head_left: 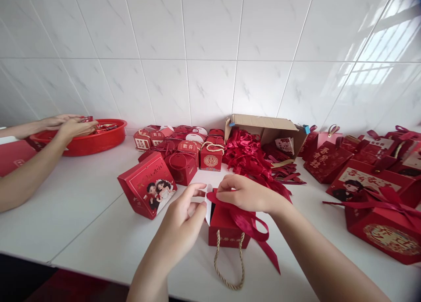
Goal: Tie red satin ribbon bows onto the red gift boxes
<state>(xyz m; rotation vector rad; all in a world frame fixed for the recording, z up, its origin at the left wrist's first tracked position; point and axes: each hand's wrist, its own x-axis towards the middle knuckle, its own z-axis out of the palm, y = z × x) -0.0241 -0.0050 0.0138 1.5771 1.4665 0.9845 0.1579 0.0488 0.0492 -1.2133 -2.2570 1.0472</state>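
In front of me on the white table stands a small red gift box [226, 237] with a twisted gold rope handle [229, 286] hanging down its near side. Its side flap [208, 207], white on the inside, stands up at the left, leaving a dark gap. My left hand [188, 212] holds this flap between thumb and fingers. Over the top of the box, my right hand [241, 191] is closed with its fingertips pinching red satin ribbon [251, 227]. The ribbon loops over the lid, and one tail falls to the right. What lies inside the box is hidden.
A red box with a printed couple [149, 188] stands left. Behind are several small red boxes [211, 156] and a cardboard carton [263, 120] spilling red ribbons [245, 151]. Larger gift boxes [383, 232] crowd the right. Another person's hands [74, 126] work over a red basin [98, 143].
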